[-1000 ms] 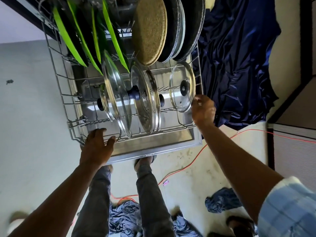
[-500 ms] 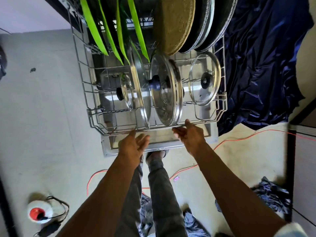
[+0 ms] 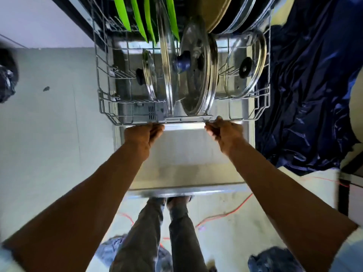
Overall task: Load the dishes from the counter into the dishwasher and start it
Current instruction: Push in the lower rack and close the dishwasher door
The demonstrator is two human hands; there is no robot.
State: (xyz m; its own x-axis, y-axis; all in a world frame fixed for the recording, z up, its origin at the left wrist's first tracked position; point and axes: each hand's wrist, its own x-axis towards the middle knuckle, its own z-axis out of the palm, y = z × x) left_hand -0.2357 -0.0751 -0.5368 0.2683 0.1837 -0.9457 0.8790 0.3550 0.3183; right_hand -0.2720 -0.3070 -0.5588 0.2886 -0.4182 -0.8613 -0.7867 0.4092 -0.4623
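The wire dishwasher rack (image 3: 104,107) sits over the open door (image 3: 186,163), partly inside the machine. It holds several glass lids (image 3: 196,75) on edge, green plates (image 3: 137,14) and dark pans (image 3: 241,14) at the back. My left hand (image 3: 141,136) grips the rack's front rail left of centre, fingers curled at it. My right hand (image 3: 225,134) grips the same rail to the right.
A dark blue cloth (image 3: 310,95) lies on the floor right of the dishwasher. An orange cable (image 3: 225,213) runs across the floor by my feet. Blue rags (image 3: 273,260) lie near the bottom edge. A dark bag (image 3: 6,75) sits at far left.
Both hands moved to the rack's front rail and closed on it. The rack has slid back toward the machine, uncovering more of the door.
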